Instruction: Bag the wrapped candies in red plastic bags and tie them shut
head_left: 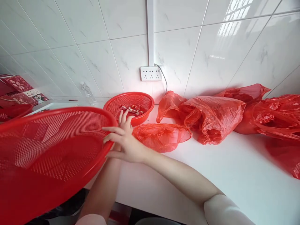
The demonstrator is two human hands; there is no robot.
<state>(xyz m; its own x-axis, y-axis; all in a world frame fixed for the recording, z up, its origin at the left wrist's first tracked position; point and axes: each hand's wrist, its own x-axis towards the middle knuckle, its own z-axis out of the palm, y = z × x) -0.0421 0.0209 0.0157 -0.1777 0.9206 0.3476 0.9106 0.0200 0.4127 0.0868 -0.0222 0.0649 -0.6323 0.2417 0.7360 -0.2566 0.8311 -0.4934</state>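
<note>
A large red mesh basket (67, 150) fills the left foreground, its rim tilted toward me. My right hand (123, 140) is at the right end of that rim, fingers spread and reaching over the edge; no object shows in it. Behind it, my left hand (126, 120) reaches forward under the crossing right arm, fingers apart at the near rim of a smaller red basket (146, 116). Several small red packets (133, 109) lie inside the smaller basket. My left palm is partly hidden by the right hand. Just right of the hands lies a crumpled red plastic bag (161, 137).
More red plastic bags (211, 115) lie along the wall to the right. A clear plastic bottle (88, 93) stands at the back left, near red printed boxes (17, 89). A power strip (151, 74) with a grey cable is on the tiled wall. The white table's (187, 175) front edge is near me.
</note>
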